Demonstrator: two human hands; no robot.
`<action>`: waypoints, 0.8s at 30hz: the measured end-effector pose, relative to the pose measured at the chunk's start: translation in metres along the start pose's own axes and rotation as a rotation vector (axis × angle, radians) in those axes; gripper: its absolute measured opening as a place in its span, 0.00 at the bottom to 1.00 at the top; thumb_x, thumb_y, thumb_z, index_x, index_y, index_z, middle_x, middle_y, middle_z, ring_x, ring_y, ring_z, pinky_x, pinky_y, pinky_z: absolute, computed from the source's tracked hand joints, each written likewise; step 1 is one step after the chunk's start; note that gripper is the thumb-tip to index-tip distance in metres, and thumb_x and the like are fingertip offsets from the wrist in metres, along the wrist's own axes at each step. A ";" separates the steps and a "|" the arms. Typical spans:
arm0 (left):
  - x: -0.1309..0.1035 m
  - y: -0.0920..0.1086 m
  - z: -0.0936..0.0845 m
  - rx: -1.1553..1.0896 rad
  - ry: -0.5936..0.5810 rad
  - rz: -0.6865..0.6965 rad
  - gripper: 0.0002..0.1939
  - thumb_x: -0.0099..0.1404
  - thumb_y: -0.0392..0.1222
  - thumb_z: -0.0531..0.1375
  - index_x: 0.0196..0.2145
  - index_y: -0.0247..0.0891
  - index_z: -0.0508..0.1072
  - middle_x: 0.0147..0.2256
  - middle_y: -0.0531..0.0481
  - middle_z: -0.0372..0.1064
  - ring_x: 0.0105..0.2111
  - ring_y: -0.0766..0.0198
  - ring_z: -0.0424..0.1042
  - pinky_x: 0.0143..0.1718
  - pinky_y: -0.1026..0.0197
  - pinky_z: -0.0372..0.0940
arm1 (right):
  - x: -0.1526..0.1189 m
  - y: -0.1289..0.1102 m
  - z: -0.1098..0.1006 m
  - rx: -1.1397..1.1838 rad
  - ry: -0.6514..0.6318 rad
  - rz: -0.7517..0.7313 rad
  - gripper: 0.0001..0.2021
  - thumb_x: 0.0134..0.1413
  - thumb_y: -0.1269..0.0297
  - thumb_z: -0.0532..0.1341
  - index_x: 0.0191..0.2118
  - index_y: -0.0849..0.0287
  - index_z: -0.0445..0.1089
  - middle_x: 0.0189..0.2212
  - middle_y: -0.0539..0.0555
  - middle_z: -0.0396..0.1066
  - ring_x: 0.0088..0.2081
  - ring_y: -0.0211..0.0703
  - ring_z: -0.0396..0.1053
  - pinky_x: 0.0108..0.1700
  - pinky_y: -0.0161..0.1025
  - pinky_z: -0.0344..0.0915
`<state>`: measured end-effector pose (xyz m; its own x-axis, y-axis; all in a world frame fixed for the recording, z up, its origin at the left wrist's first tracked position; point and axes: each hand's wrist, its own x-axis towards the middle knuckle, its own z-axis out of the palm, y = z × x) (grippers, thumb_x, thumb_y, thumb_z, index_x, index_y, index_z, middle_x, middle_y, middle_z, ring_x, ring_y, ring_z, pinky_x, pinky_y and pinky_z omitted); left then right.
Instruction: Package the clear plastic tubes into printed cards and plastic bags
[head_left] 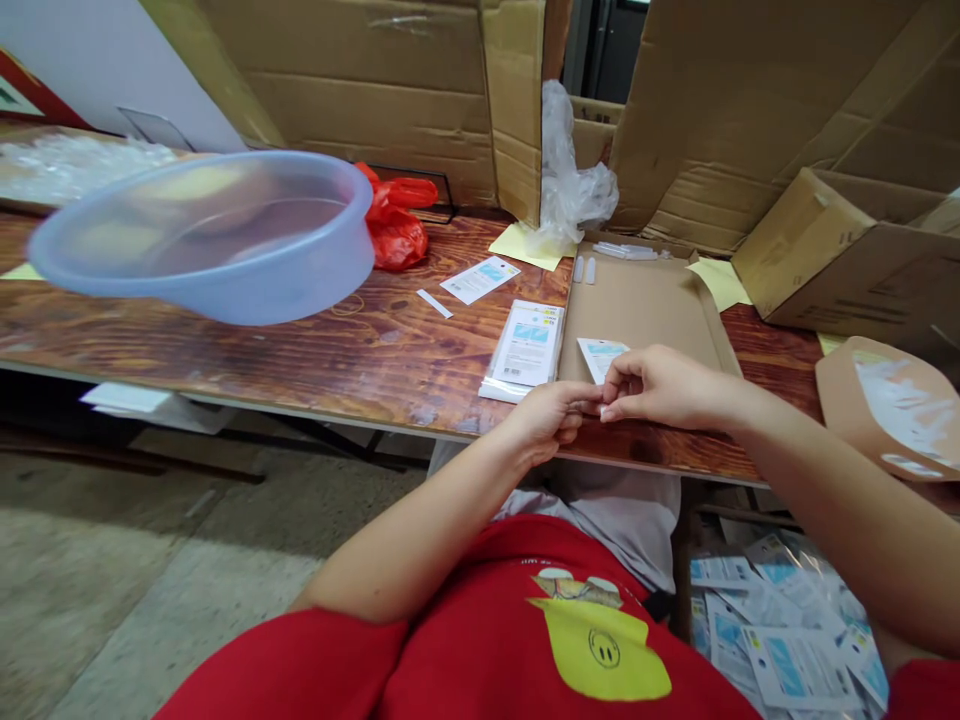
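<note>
My left hand (551, 418) and my right hand (656, 387) meet at the table's front edge, fingertips touching. Both are closed round something small and whitish that I cannot make out. Just behind the fingers a white and blue card (600, 355) lies on a shallow cardboard tray (645, 305). A stack of packaged cards (526, 345) sits left of the tray. Farther back on the table are a single card (481, 279) and a narrow white strip (435, 303). Small clear plastic pieces (626, 251) lie at the tray's back edge.
A blue translucent basin (277, 285) stands at the left, beside a red plastic bag (397, 225). Clear plastic (562, 180) hangs behind the tray. At the right are a cardboard box (810, 245) and a container (840, 395) of clear pieces. Packaged cards (799, 665) fill a bag below.
</note>
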<state>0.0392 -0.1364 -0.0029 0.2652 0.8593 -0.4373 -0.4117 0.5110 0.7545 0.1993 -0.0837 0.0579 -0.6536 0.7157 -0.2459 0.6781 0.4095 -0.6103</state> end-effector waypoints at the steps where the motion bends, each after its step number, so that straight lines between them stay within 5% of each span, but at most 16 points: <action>1: 0.000 -0.001 0.000 0.028 0.008 -0.003 0.07 0.53 0.38 0.64 0.23 0.32 0.71 0.19 0.55 0.62 0.14 0.79 0.39 0.17 0.67 0.31 | -0.001 -0.002 0.005 -0.049 0.019 -0.009 0.03 0.48 0.68 0.68 0.31 0.57 0.74 0.26 0.50 0.76 0.28 0.39 0.71 0.28 0.34 0.64; 8: 0.003 -0.011 0.003 0.104 0.056 0.023 0.08 0.50 0.35 0.62 0.17 0.33 0.69 0.14 0.56 0.58 0.13 0.78 0.39 0.18 0.65 0.31 | -0.019 -0.006 0.019 -0.423 0.077 -0.102 0.06 0.53 0.76 0.62 0.30 0.59 0.70 0.32 0.56 0.73 0.37 0.46 0.69 0.41 0.41 0.63; 13: -0.001 -0.012 0.011 0.066 0.044 -0.010 0.11 0.56 0.38 0.64 0.20 0.30 0.73 0.16 0.53 0.65 0.13 0.78 0.42 0.17 0.65 0.34 | -0.039 0.018 0.022 -0.179 0.158 -0.167 0.06 0.62 0.70 0.59 0.32 0.58 0.66 0.33 0.55 0.70 0.37 0.44 0.67 0.41 0.39 0.62; 18: -0.004 -0.011 0.023 0.012 0.057 -0.043 0.10 0.61 0.33 0.63 0.22 0.29 0.76 0.20 0.48 0.71 0.15 0.76 0.55 0.19 0.68 0.50 | -0.060 0.034 0.030 -0.055 0.243 -0.259 0.06 0.64 0.67 0.56 0.34 0.57 0.64 0.35 0.55 0.69 0.38 0.43 0.66 0.40 0.39 0.63; 22: -0.004 -0.010 0.022 0.032 0.094 -0.004 0.08 0.61 0.32 0.63 0.24 0.29 0.78 0.20 0.50 0.71 0.14 0.78 0.52 0.19 0.69 0.49 | -0.083 0.044 0.012 -0.041 0.330 -0.313 0.06 0.64 0.66 0.57 0.34 0.56 0.65 0.33 0.53 0.68 0.34 0.41 0.66 0.37 0.38 0.63; 24: -0.003 -0.011 0.018 0.062 0.100 0.017 0.07 0.60 0.33 0.64 0.25 0.29 0.78 0.20 0.50 0.71 0.13 0.80 0.47 0.17 0.69 0.43 | -0.097 0.062 -0.014 -0.031 0.510 -0.308 0.05 0.63 0.64 0.59 0.35 0.56 0.67 0.32 0.51 0.69 0.33 0.40 0.66 0.36 0.38 0.62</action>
<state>0.0583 -0.1445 -0.0010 0.1690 0.8669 -0.4689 -0.3602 0.4972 0.7894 0.3091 -0.1197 0.0549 -0.5828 0.7397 0.3363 0.4978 0.6522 -0.5717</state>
